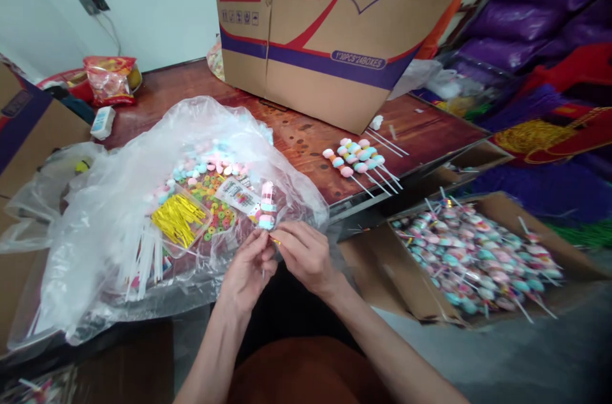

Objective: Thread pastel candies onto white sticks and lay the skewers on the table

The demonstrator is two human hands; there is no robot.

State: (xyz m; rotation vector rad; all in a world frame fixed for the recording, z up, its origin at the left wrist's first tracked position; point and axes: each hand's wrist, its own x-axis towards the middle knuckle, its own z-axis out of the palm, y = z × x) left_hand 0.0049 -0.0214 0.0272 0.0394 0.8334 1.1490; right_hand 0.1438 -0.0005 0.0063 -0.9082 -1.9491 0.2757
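At the near edge of the desk (pixel 306 136), just in front of the person's body, both hands meet around one candy skewer (pixel 266 205). The left hand (pixel 248 267) has its grip pinched on the base of the skewer's wrapping, thumb and fingers pressed together. The right hand (pixel 306 254) pinches a thin gold twist tie (pixel 276 241) at the same spot, fingertips closed tight on it. The skewer stands nearly upright, its long axis running away from the person, the stacked pink, white and blue sweets at the top end and the stick pointing down into the hands.

Judging by what lies around, the work is well under way but far from over. An open cardboard box (pixel 421 289) beside the desk's right near corner holds a large heap of wrapped skewers (pixel 478 257), apparently finished. Near the desk's right edge lies a small row of bare skewers (pixel 358 158), sticks pointing toward the near right, seemingly waiting for wrapping. Toward the left near edge, a big clear plastic bag (pixel 119 200) holds loose sweets (pixel 210 187), a tray of gold ties (pixel 179 219) and white sticks (pixel 146 254), so plenty of material remains. A large printed carton (pixel 329 21) stands at the far edge.
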